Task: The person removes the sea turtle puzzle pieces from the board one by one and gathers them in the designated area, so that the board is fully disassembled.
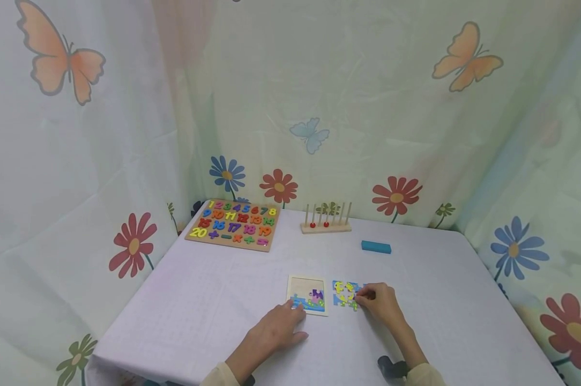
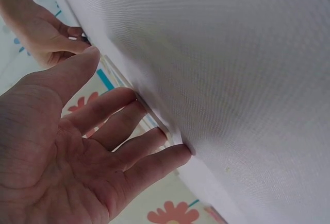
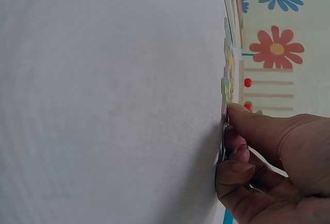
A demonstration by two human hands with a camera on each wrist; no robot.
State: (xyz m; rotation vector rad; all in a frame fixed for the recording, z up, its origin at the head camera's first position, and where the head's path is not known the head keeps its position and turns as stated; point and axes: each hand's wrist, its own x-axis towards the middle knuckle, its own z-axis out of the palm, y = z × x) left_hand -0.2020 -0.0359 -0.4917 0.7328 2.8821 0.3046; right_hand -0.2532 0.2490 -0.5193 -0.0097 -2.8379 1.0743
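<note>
A small wooden puzzle tray (image 1: 307, 279) lies on the white cloth, its lower part filled with blue, green and purple jigsaw pieces. My left hand (image 1: 278, 327) rests at the tray's near left corner; its fingers (image 2: 118, 121) are spread, lightly bent, with the tips along the rim. Right of the tray is a cluster of loose jigsaw pieces (image 1: 343, 294) in blue, yellow and green. At the cluster's right edge my right hand (image 1: 381, 304) pinches a puzzle piece (image 3: 225, 112) between thumb and fingertips, low against the cloth. The fingers mostly hide this piece.
A number board (image 1: 232, 225) with colourful digits stands at the back left. Behind the tray is a wooden peg stand (image 1: 326, 228) with red beads. A teal block (image 1: 376, 247) lies at the back right. Flowered curtains (image 1: 319, 80) enclose the table.
</note>
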